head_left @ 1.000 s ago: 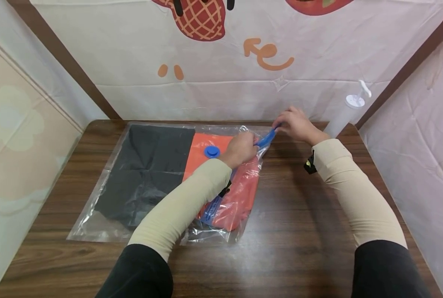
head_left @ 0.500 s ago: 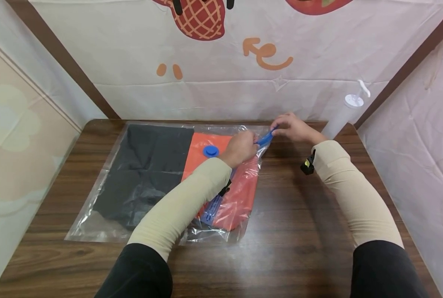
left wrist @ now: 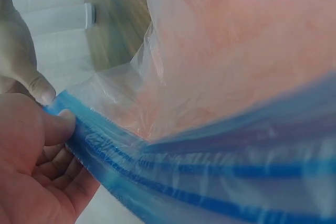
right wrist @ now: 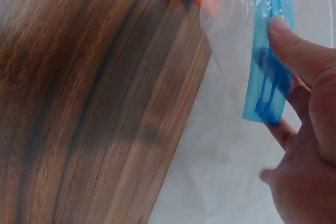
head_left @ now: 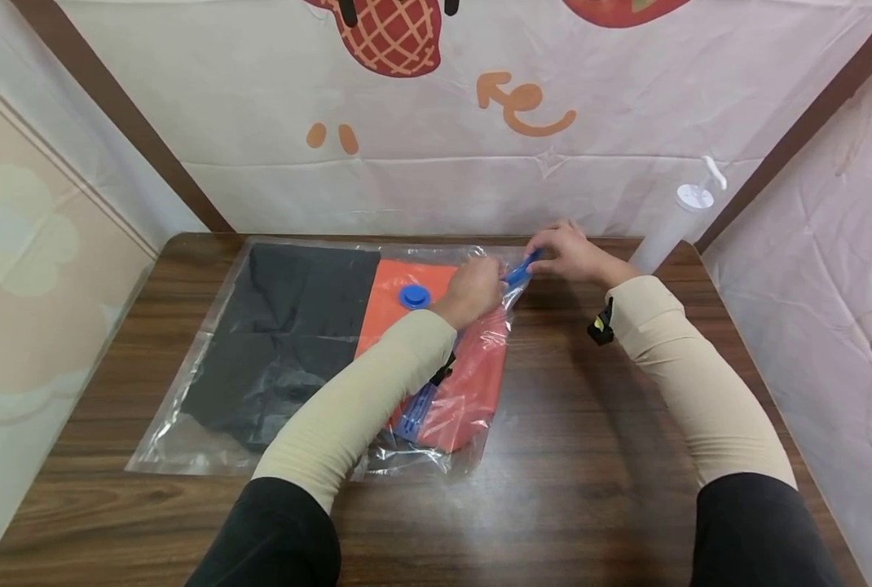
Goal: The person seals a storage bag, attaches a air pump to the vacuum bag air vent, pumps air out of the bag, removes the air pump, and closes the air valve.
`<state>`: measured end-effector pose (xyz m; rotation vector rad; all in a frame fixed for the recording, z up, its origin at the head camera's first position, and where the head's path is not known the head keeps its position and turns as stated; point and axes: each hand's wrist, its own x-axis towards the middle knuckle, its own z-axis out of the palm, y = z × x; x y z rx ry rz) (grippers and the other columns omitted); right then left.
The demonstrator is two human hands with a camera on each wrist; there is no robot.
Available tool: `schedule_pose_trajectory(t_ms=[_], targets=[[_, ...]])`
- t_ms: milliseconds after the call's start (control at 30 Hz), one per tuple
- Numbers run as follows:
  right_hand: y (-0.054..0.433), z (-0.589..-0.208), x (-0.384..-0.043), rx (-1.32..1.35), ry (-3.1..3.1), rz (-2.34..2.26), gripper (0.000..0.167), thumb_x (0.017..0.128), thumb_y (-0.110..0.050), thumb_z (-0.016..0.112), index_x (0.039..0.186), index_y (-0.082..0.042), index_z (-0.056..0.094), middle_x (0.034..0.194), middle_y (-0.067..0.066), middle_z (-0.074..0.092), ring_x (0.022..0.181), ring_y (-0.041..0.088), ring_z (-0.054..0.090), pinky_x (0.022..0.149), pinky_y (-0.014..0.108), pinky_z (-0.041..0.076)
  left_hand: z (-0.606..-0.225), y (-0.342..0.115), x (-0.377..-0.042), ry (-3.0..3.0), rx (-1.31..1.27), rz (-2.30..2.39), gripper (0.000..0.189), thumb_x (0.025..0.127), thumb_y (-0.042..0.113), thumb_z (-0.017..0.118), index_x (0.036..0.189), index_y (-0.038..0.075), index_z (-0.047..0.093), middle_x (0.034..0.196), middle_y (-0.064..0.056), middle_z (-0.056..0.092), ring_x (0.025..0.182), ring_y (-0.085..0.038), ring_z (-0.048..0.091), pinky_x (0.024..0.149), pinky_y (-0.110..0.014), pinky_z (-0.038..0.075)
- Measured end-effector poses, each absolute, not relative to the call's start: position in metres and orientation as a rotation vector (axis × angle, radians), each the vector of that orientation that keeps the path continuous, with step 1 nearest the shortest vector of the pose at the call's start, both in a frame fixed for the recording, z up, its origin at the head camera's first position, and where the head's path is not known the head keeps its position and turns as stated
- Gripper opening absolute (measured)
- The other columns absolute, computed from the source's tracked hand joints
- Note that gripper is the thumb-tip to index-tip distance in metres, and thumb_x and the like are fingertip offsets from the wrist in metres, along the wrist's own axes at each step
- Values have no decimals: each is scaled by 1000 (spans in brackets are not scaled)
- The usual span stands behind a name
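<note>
A clear vacuum storage bag [head_left: 187, 444] lies on the table with dark grey fabric [head_left: 297, 302] and orange fabric [head_left: 473, 383] inside. Its blue valve [head_left: 414, 296] faces up. Along the right side runs a blue zip strip [left wrist: 210, 169], its far end lifted. My left hand [head_left: 473, 289] pinches that strip between thumb and fingers. Just beyond, at the strip's far corner, my right hand [head_left: 570, 254] pinches the end [right wrist: 273, 85] with the thumb on top and fingers behind. Both hands are close together, and the left forearm covers part of the bag.
A white hand pump [head_left: 671, 232] with a handle stands at the table's back right corner, behind the right wrist. The wooden table [head_left: 590, 489] ends at a printed fabric backdrop [head_left: 436, 196], with more fabric hung on both sides.
My right hand has shifted slightly left along the strip, nearer my left hand, still pinching it. The left hand and the bag stay nearly where they were.
</note>
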<state>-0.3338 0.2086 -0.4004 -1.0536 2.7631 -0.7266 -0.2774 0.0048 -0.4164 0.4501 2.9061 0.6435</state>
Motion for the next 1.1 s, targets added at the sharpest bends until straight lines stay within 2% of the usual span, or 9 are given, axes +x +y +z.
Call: schedule_pose_trajectory(t_ms=[133, 267, 633, 1100], targets=[[205, -398, -331, -1030, 2782, -689, 12, 88, -11, 81, 97, -8, 74, 112, 12, 71, 135, 41, 38, 115, 67, -14, -416, 4, -278, 2904, 463, 649, 16, 101, 21, 65, 103, 6, 68, 97, -8, 70, 89, -23, 67, 80, -38, 55], [202, -399, -329, -1050, 2783, -697, 12, 87, -11, 81, 97, -7, 74, 110, 12, 72, 133, 40, 40, 116, 64, -17, -416, 4, -278, 2907, 486, 644, 15, 101, 20, 65, 104, 6, 68, 98, -8, 70, 90, -22, 67, 82, -37, 55], [200, -408, -326, -1117, 2831, -676, 8, 90, -10, 77, 94, -6, 72, 105, 12, 71, 122, 36, 47, 119, 63, -8, -417, 6, -277, 2920, 483, 620, 15, 102, 21, 64, 105, 6, 66, 97, -7, 70, 90, -23, 67, 81, -38, 54], [188, -410, -320, -1088, 2765, -721, 6, 90, -8, 77, 94, -5, 74, 107, 14, 71, 118, 35, 48, 118, 65, -8, -420, 4, -277, 2900, 484, 696, 12, 102, 20, 64, 101, 8, 64, 95, -6, 68, 89, -19, 65, 81, -36, 53]])
